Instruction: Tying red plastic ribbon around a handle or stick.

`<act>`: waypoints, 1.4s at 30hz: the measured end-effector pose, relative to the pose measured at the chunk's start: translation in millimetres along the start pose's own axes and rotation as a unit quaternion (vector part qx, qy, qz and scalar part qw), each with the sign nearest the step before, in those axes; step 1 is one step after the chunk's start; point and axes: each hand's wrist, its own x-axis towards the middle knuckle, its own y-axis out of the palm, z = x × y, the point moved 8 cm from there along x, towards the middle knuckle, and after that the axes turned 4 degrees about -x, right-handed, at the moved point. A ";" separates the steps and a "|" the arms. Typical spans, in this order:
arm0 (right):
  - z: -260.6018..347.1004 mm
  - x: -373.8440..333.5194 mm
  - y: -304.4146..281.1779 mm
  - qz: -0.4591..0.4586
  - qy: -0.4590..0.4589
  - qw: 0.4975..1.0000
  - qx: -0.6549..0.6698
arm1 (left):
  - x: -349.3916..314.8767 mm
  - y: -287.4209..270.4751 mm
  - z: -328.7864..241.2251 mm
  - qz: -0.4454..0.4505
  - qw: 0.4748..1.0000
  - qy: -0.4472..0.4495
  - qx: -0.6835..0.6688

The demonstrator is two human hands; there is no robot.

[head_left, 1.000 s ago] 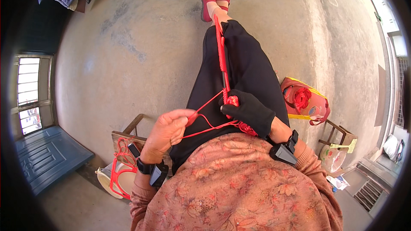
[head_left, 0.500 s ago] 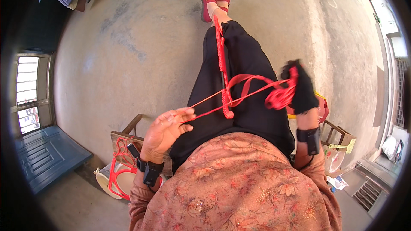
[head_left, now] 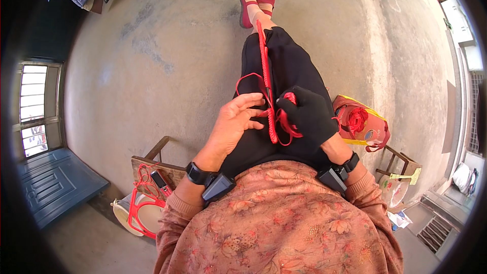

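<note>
cord: red braided strip (head_left: 265, 71) lies along the lap.
left hand (head_left: 234, 124): bare, half open, fingertips pinching the strand.
right hand (head_left: 308, 116): gloved, closed on red loops (head_left: 284, 122).
tip: keep the strand tight, pull each loop snug.

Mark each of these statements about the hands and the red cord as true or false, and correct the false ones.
1. The right hand wears a black glove. True.
2. The left hand is gloved too. False: it is bare, with a black band at the wrist.
3. A braided red cord runs along the lap toward the red shoes. True.
4. Both hands meet at the red cord over the black trousers. True.
5. The red bag with a flower lies on the person's left. False: it sits on the floor to the person's right.
6. The floor is covered with carpet. False: it looks like bare concrete.
</note>
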 end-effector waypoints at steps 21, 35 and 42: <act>-33.6 1.8 -5.9 0.055 0.103 0.946 0.302 | -16.6 -37.9 -4.3 0.013 0.971 -0.053 -0.232; 102.9 10.0 3.5 -0.035 -0.411 0.899 -0.146 | -151.7 3.2 -229.5 0.246 0.850 0.210 -0.416; 65.2 22.7 -12.5 0.198 -0.084 0.926 0.310 | -173.1 -83.2 -246.6 -0.033 0.898 0.366 -0.241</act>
